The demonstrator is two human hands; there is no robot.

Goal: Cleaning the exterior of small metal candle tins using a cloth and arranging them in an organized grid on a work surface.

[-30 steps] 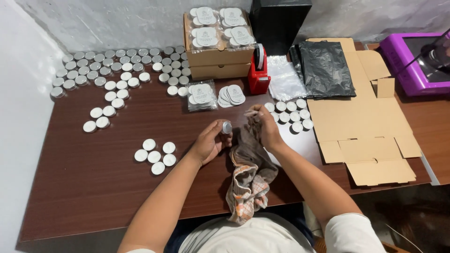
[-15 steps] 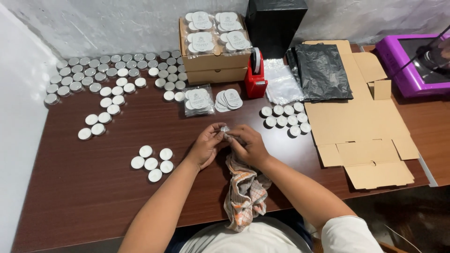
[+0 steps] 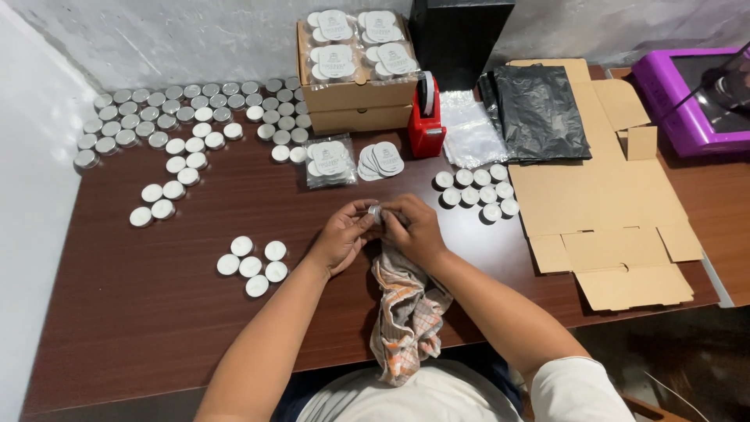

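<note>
Seen from above at a dark wooden table (image 3: 156, 328), a person holds a small round tin (image 3: 376, 212) pinched between both hands over the middle of the tabletop; the left hand (image 3: 344, 237) grips it from its side with fingers curled closed on the rim, while the right hand (image 3: 414, 229) presses in from the other side, its fingers closed on the tin and on a checked cloth (image 3: 406, 312) that hangs from under the palm down across the near table edge toward the lap; only a sliver of the tin's metal shows between the fingertips.

Just to the left of the hands sits a cluster of five white-topped tins (image 3: 254, 259); to the right, near but apart, a group of ten tins (image 3: 476, 191) lies beside a flattened cardboard sheet (image 3: 609, 211); bare wood lies in front of the left forearm and between the hands and a packet of round labels (image 3: 330, 162); farther back stand rows of silver tins (image 3: 156, 125), a cardboard box (image 3: 355, 98) topped with label packs, a red tape dispenser (image 3: 427, 125) and a black plastic bag (image 3: 539, 109); a purple machine (image 3: 687, 98) occupies the far right corner.
</note>
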